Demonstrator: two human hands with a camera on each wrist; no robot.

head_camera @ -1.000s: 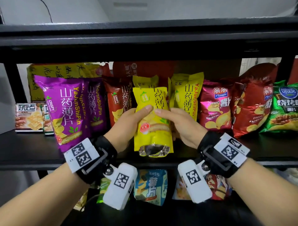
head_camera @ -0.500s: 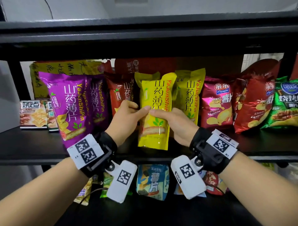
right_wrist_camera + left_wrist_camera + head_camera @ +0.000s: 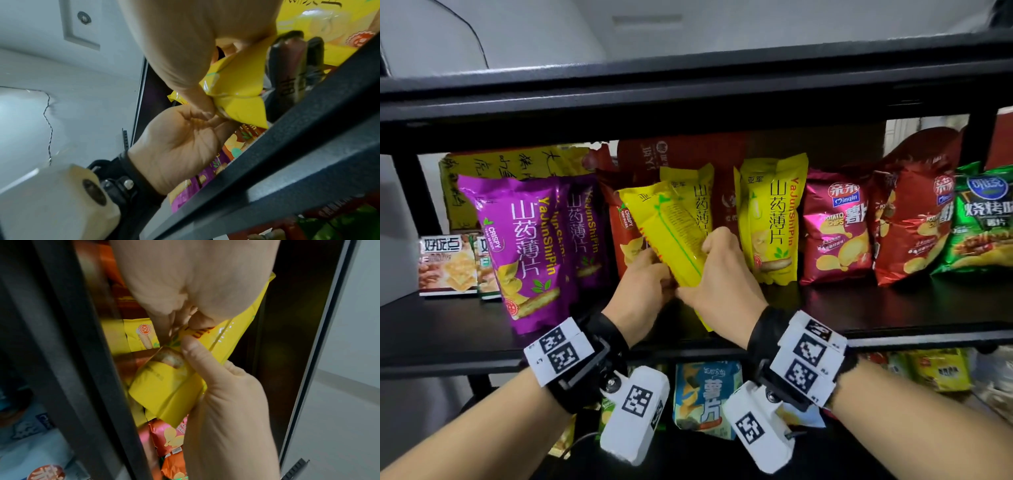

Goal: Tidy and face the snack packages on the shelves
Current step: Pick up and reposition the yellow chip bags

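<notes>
Bare forearms; each wrist wears a black strap [image 3: 606, 346] bearing white square-coded tags [image 3: 560, 349] and a white boxy camera [image 3: 635, 414].

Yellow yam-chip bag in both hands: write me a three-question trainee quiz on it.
1. True or false: the yellow bag shows its back, fine print toward the camera.
2. Which hands grip it? A left hand only; B right hand only; C both.
3. Fill in: the held bag leans toward the ____ bag, away from the upright yellow bag.

Key: 1 true; 2 C; 3 purple.
</notes>
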